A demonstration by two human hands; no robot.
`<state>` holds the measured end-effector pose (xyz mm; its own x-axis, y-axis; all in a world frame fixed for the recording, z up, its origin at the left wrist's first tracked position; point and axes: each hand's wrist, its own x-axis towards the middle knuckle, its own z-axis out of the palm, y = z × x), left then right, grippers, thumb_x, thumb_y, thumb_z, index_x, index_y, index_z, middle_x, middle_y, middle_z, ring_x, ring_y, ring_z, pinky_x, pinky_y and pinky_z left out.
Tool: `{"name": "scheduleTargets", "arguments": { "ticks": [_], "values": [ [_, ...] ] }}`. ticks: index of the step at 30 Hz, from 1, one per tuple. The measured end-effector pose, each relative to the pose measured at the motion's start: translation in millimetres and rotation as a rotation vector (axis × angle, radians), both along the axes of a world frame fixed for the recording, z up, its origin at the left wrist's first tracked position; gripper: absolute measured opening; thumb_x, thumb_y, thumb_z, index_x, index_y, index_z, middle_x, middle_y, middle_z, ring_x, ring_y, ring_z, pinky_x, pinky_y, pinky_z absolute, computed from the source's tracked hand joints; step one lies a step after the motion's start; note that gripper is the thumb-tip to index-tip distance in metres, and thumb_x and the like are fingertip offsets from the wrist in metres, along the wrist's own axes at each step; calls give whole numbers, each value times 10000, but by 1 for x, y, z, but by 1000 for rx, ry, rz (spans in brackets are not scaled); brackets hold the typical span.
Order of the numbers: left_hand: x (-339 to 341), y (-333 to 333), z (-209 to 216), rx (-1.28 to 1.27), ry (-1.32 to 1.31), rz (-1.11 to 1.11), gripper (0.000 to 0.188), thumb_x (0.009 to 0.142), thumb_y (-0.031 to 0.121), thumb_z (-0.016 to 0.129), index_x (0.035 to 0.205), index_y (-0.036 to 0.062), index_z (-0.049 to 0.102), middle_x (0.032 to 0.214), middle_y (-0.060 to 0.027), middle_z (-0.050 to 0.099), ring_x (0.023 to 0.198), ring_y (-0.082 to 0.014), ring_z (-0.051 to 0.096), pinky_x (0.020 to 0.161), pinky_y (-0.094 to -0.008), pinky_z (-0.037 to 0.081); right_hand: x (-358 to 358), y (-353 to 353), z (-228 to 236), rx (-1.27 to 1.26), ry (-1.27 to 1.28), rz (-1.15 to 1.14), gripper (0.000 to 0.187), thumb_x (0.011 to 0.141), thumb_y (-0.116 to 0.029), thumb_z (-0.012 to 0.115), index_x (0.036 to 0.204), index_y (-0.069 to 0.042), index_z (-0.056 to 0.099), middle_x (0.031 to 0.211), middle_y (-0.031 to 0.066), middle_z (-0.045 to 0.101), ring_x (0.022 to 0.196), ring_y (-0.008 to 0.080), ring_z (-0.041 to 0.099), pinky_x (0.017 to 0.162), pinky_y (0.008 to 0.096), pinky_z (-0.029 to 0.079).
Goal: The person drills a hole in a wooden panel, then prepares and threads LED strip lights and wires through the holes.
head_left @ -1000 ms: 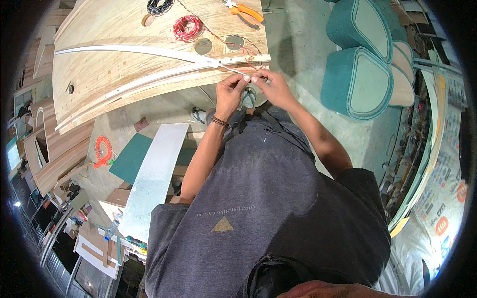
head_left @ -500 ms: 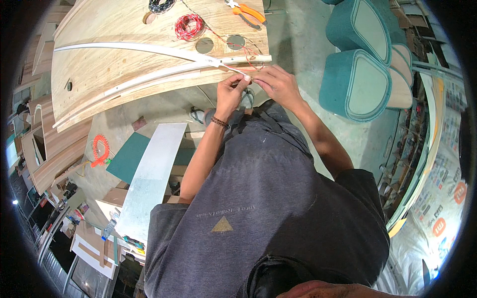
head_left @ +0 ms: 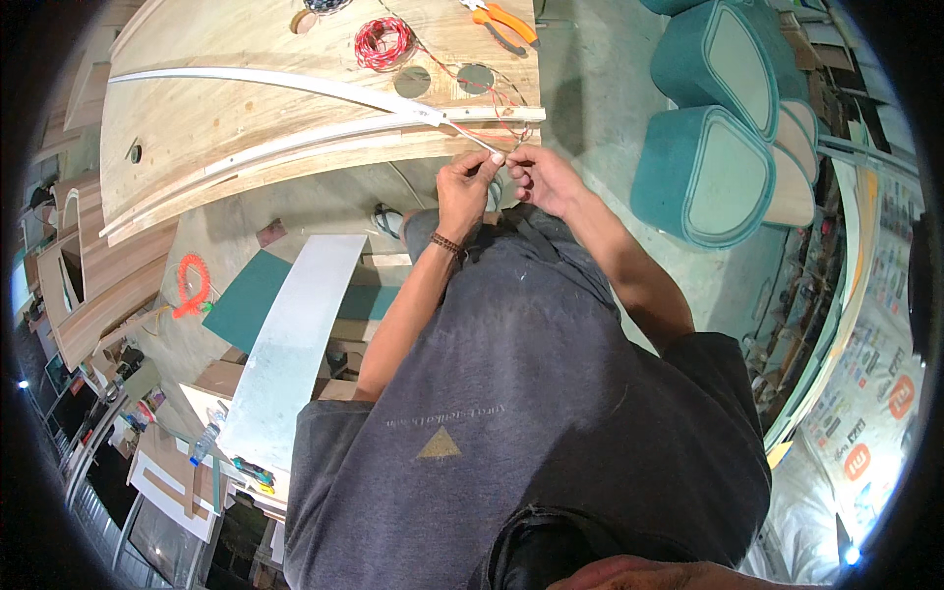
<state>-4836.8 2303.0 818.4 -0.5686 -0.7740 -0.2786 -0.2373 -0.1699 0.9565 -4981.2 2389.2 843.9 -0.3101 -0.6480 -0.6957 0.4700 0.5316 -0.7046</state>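
A long white strip [head_left: 295,86] curves across the wooden tabletop, and a thin white cable [head_left: 474,138] runs from its right end past the table's front edge. My left hand [head_left: 464,195] is closed on the end of this cable, pinching it between thumb and finger. Right beside it, my right hand [head_left: 547,181] has its thumb and index finger pressed together near the cable tip, the other fingers curled. What sits in that right pinch is too small to make out. Thin red wires [head_left: 503,110] loop on the board just beyond both hands.
On the wooden table [head_left: 226,118] lie a red-and-white wire coil [head_left: 383,44], a dark wire coil [head_left: 325,4] and orange-handled pliers [head_left: 507,26]. Round holes pierce the top. Teal padded pieces [head_left: 678,177] stand on the right; a pale board [head_left: 295,334] lies to the left.
My right hand's fingers have drawn back slightly and curled more, their tips still by the cable end. The left hand keeps its pinch. The whole view has shifted a little.
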Motion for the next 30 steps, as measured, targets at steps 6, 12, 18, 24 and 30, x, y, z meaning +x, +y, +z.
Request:
{"name": "scheduleTargets", "arguments": {
  "ticks": [6, 12, 18, 24, 30],
  "values": [
    [2, -3, 4, 157, 2, 49, 194, 953, 184, 720, 983, -5, 749, 841, 18, 690, 727, -42, 532, 633, -210, 431, -6, 2, 18, -35, 97, 48, 168, 906, -185, 731, 968, -32, 700, 828, 6, 640, 736, 112, 618, 615, 299, 532],
    [-3, -2, 8, 182, 63, 31, 189, 951, 181, 721, 978, -4, 748, 889, -18, 729, 771, -56, 588, 686, -205, 465, -7, 9, 11, -518, 1254, 266, 186, 848, -110, 752, 1031, -108, 718, 894, 56, 661, 829, 224, 661, 651, 339, 542],
    [-3, -2, 10, 153, 88, 24, 180, 952, 163, 719, 997, -7, 754, 871, -9, 719, 782, -58, 581, 704, -210, 460, -5, 2, 11, -533, 1359, 286, 138, 882, -132, 705, 1012, -88, 692, 871, 51, 636, 823, 243, 647, 646, 358, 529],
    [4, 1, -10, -38, 80, 41, 218, 929, 163, 735, 998, -43, 732, 842, -46, 703, 758, -92, 587, 688, -249, 472, -11, -6, 2, -60, -128, 130, 105, 955, -190, 659, 931, -92, 630, 779, -42, 553, 719, 112, 546, 610, 318, 476],
    [1, -2, 1, -122, 92, 20, 218, 934, 166, 726, 990, -44, 717, 851, -44, 689, 760, -92, 584, 677, -254, 471, -24, -6, -4, 22, -584, 86, 106, 942, -204, 686, 958, -116, 630, 771, -35, 547, 686, 86, 514, 616, 288, 470]
  ]
}}
